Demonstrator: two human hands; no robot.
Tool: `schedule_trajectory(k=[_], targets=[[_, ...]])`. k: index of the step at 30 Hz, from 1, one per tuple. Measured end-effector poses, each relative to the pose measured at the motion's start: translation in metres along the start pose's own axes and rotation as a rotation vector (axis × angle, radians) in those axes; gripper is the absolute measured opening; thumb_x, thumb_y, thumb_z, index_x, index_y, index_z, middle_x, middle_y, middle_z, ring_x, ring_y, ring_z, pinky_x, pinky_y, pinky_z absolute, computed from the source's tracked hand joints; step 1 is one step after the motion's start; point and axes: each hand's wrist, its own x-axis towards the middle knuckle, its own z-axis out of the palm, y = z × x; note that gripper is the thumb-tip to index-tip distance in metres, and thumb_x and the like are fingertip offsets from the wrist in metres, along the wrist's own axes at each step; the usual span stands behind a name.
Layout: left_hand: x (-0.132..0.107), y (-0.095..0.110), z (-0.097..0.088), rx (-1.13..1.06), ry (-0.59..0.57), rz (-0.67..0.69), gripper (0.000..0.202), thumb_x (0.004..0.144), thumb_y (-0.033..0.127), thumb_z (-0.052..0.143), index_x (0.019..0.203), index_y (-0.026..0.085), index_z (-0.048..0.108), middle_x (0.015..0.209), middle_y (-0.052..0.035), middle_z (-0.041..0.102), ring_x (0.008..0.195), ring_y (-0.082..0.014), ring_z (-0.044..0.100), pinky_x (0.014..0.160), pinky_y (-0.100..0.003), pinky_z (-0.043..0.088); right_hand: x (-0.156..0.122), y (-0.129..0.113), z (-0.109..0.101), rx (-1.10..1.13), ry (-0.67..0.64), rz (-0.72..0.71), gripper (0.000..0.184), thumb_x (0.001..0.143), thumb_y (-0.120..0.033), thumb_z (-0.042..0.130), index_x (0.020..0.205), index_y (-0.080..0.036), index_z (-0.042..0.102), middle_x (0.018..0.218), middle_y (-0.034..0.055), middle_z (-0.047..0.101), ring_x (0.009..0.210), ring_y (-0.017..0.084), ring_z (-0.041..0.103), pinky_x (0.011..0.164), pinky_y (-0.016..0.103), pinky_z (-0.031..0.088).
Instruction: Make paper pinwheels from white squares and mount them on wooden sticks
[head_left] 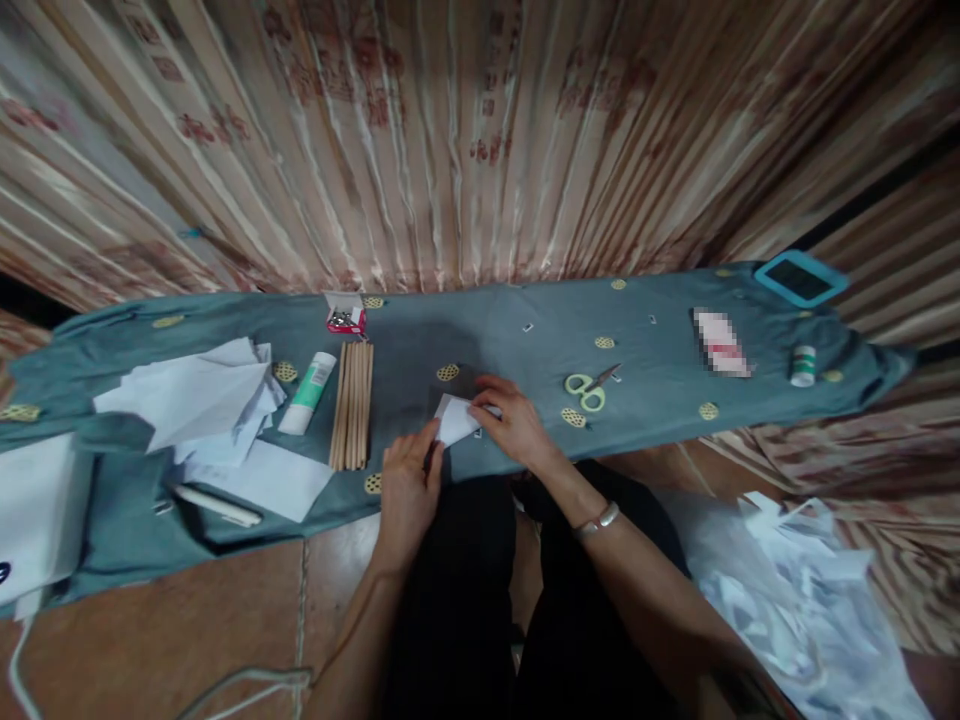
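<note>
Grey-green cloth-covered worktop (517, 345). Right hand (517, 428): fingers pinching small white paper piece (456, 420). Left hand (409, 488) at opposite edge, grip hard to tell. Uneven pull could crumple it.

Head camera: looks forward and steeply down from above the lap (457, 600)
Table (495, 345): near, spanning nearly full width
Curtain (465, 130): beyond, across the top

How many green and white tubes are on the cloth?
2. The bigger tube lies between the paper pile and the wooden sticks; the smaller tube is toward the far right, near the blue-framed device. More could be hidden under the paper pile.
</note>
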Motion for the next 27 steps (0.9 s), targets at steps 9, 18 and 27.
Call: schedule_trajectory(k=[9, 18, 27], targets=[[-0.001, -0.004, 0.001, -0.02, 0.076, 0.078, 0.031, 0.098, 0.025, 0.045, 0.119, 0.018, 0.067, 0.092, -0.0089, 0.066, 0.082, -0.0223, 0.06, 0.076, -0.037, 0.049, 0.007, -0.004, 0.006, -0.008, -0.03, 0.031, 0.008, 0.087, -0.021, 0.064, 0.086, -0.022, 0.073, 0.128, 0.0083, 0.064, 0.123, 0.023, 0.058, 0.106, 0.04, 0.042], [-0.004, -0.002, 0.003, -0.033, 0.107, 0.067, 0.028, 0.094, 0.015, 0.049, 0.115, 0.019, 0.068, 0.114, -0.0106, 0.063, 0.094, -0.0204, 0.063, 0.081, -0.035, 0.052, 0.004, 0.005, 0.015, 0.006, 0.021, 0.009, 0.008, 0.085, -0.022, 0.065, 0.084, -0.021, 0.072, 0.128, 0.0096, 0.064, 0.121, 0.025, 0.058, 0.106, 0.042, 0.042], [-0.005, 0.002, 0.002, 0.002, 0.054, 0.004, 0.027, 0.094, 0.014, 0.05, 0.113, 0.018, 0.068, 0.114, -0.0112, 0.064, 0.096, -0.0216, 0.063, 0.082, -0.037, 0.05, 0.001, 0.011, 0.02, -0.005, 0.05, -0.007, 0.011, 0.085, -0.027, 0.064, 0.082, -0.021, 0.072, 0.127, 0.0107, 0.065, 0.12, 0.027, 0.059, 0.104, 0.045, 0.043]])
